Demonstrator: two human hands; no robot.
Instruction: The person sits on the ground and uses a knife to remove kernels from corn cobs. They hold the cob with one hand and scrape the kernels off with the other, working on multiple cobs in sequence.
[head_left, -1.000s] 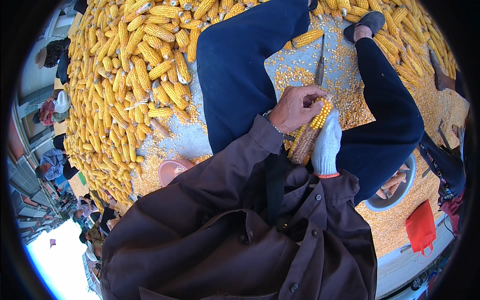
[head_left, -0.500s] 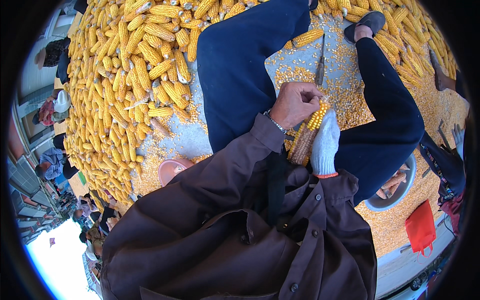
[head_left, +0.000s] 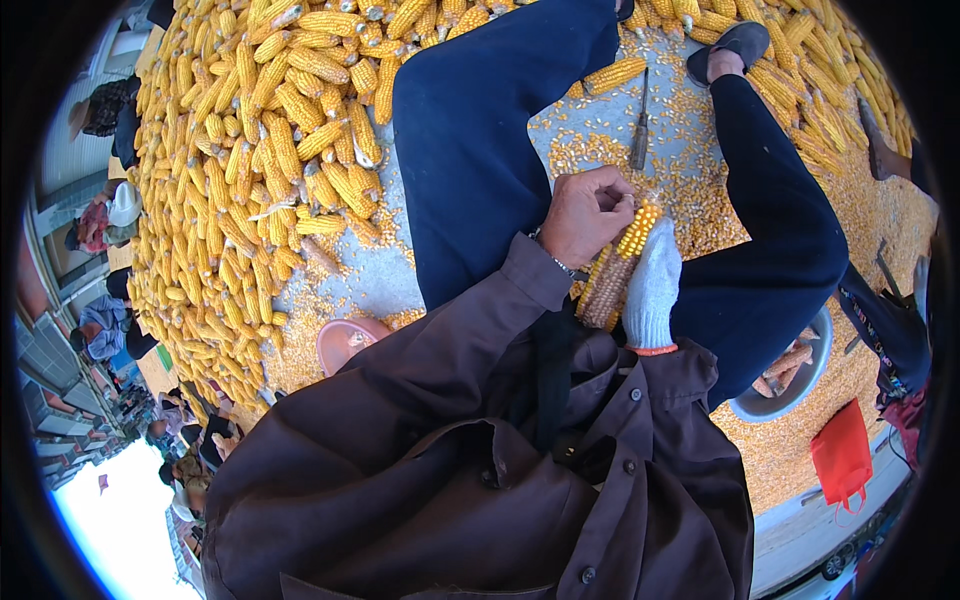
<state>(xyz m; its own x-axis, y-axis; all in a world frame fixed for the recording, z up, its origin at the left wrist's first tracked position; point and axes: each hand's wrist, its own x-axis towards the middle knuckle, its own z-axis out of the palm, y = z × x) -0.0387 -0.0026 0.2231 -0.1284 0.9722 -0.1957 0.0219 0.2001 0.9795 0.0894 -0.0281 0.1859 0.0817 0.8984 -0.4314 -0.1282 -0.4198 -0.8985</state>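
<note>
A partly shelled corn cob stands between my hands in front of my lap. Yellow kernels remain near its upper end and along its left side, while the rest is bare and brownish. My right hand, in a white knitted glove with an orange cuff, is closed around the cob's right side. My bare left hand is beside the top of the cob, thumb and fingers pinched together. What the pinch holds, if anything, is too small to make out. Beyond my hands, a screwdriver lies among loose kernels on the ground.
A large heap of yellow corn cobs spreads at the left and far side. The pink basin is left of my arm, and a grey basin with bare cobs is at my right. A red bag lies near it; people sit around.
My left hand has shifted slightly left, with its pinched fingers now drawn a little off the cob's tip. My gloved right hand and the cob are almost unmoved.
</note>
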